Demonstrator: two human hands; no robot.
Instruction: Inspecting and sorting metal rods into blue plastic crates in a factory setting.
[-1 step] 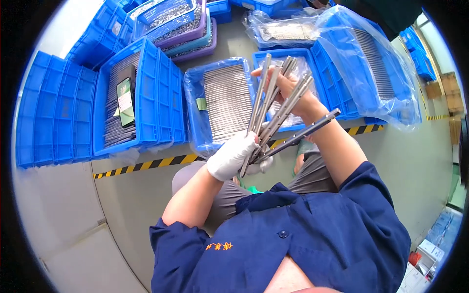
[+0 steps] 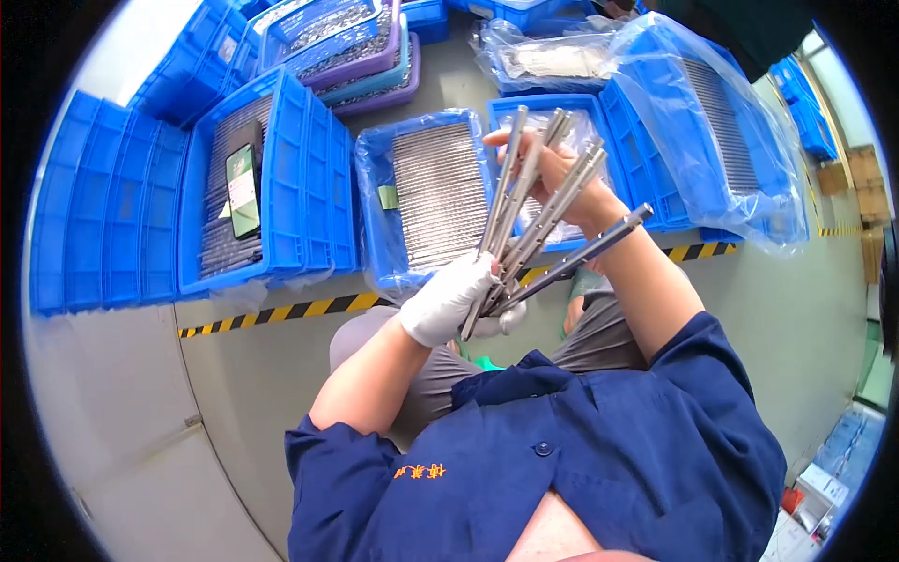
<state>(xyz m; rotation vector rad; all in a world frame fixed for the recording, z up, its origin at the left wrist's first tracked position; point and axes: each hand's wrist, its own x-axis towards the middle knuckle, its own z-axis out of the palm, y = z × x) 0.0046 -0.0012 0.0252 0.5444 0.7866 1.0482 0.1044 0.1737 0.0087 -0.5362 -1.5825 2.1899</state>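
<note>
Several rods [image 2: 550, 211], bright metal with small holes along them, stand fanned between the two hands, their lower ends within the left fingers and their upper ends spread before the right. One dark rod [image 2: 581, 256] splays off to the right of the bundle, its free end passing over the right forearm. Left hand [image 2: 448, 304], in a white glove: fingers curled closed about the lower ends, with no gap noted. Right hand [image 2: 582, 195], bare: fingers partly bent behind the upper ends, the index reaching out leftward; whether they grip any rod cannot be told, as the bundle hides them. Step in hand, as judged: handling the loose bundle, the left bearing it while the right attends to the far ends. The next move appears to call for a firm left hold, the dark rod being most liable to slip, and a sure purchase by the right. Beyond the left fingers, a lined tub [image 2: 375, 239] holds packed rows of similar rods and a green tag [image 2: 388, 198]. Behind the right fingers lies another tub [image 2: 506, 105]. Well left of the left fingers, a phone [image 2: 242, 192] rests inside a crate [image 2: 314, 187].
</note>
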